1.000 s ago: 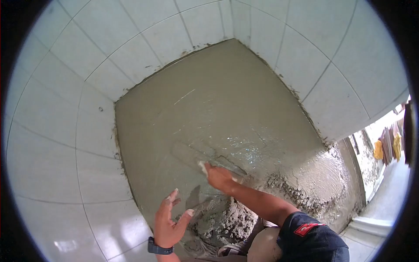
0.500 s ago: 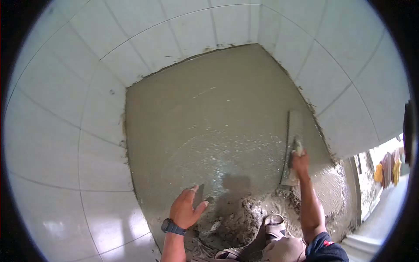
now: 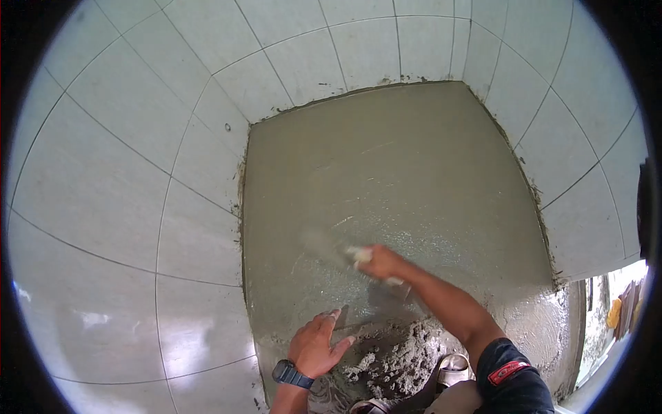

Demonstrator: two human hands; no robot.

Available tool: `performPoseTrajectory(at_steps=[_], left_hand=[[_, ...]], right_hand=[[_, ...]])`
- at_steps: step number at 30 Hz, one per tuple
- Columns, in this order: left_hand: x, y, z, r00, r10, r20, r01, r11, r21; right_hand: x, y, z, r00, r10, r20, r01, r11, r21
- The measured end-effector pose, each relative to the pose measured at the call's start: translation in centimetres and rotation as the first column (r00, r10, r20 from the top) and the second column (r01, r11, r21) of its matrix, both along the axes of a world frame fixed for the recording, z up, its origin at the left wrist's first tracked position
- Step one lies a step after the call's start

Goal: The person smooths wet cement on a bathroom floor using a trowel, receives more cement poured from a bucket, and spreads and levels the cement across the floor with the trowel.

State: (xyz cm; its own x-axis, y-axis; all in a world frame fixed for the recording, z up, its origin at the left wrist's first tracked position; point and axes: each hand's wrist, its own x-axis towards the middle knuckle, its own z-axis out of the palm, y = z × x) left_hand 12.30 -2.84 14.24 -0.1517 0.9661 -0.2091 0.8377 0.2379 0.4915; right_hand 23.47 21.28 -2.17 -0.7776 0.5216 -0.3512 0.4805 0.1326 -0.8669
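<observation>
My right hand (image 3: 380, 263) is closed around the pale handle of a plastering trowel (image 3: 325, 246). Its long blade, smeared by motion, lies slantwise on or just above the smooth wet mortar floor (image 3: 427, 152). Lower left, my left hand (image 3: 318, 346) holds nothing. Its fingers are apart over the mortar's near edge, and whether they touch it I cannot tell. A dark watch (image 3: 292, 373) circles the left wrist. Just right of that hand lies a rough heap of loose mortar (image 3: 414, 348).
White tiled walls (image 3: 117, 207) border the mortar on the left, back and right. My sandalled foot (image 3: 455, 369) is beside the heap at the bottom. Rougher wet mortar (image 3: 534, 321) lies at lower right, near an opening with hanging cloths (image 3: 626, 310).
My right hand has swept the trowel from the right side to the middle of the mortar, turning the blade from nearly upright to slanted. My left hand keeps its open pose. The view has shifted.
</observation>
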Motion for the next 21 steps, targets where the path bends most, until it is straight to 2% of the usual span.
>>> performPoseTrajectory(at_steps=[2, 4, 6, 8, 10, 12, 15, 18, 21], left_hand=[[-0.3, -0.8, 0.3, 0.999, 0.015, -0.038, -0.018, 0.997, -0.080], [-0.4, -1.6, 1.2, 0.998, 0.040, -0.040, -0.045, 0.992, -0.122], [-0.6, -2.1, 1.7, 0.998, 0.048, -0.038, -0.054, 0.984, -0.168], [-0.5, -2.6, 1.8, 0.997, 0.072, -0.025, -0.075, 0.985, -0.153], [-0.4, -3.3, 1.6, 0.997, 0.045, -0.060, -0.053, 0.990, -0.132], [-0.1, -3.1, 1.6, 0.996, 0.024, -0.090, -0.034, 0.993, -0.109], [1.0, -2.3, 2.7, 0.998, 0.020, -0.065, -0.030, 0.987, -0.156], [2.1, -1.8, 3.6, 0.999, 0.010, -0.048, -0.019, 0.982, -0.187], [2.8, -1.9, 3.6, 0.999, -0.008, -0.033, 0.002, 0.988, -0.154]], right_hand=[[-2.7, -3.7, -1.2, 0.927, 0.368, 0.069, -0.373, 0.924, 0.085], [-3.9, -7.5, 0.8, 0.842, 0.519, 0.145, -0.539, 0.821, 0.189], [-4.3, -8.5, 3.3, 0.864, 0.479, 0.157, -0.502, 0.841, 0.200], [-4.5, -8.4, 3.5, 0.878, 0.446, 0.174, -0.475, 0.855, 0.207], [-5.1, -6.1, 2.7, 0.933, 0.320, 0.167, -0.355, 0.894, 0.272], [-4.7, -2.8, 2.5, 0.952, 0.190, 0.240, -0.252, 0.931, 0.262], [-1.3, 1.8, 2.3, 0.968, -0.129, 0.215, 0.053, 0.943, 0.328], [4.6, 4.4, 1.5, 0.899, -0.391, 0.198, 0.285, 0.865, 0.413], [11.4, 5.2, 2.9, 0.699, -0.666, 0.262, 0.554, 0.735, 0.391]])
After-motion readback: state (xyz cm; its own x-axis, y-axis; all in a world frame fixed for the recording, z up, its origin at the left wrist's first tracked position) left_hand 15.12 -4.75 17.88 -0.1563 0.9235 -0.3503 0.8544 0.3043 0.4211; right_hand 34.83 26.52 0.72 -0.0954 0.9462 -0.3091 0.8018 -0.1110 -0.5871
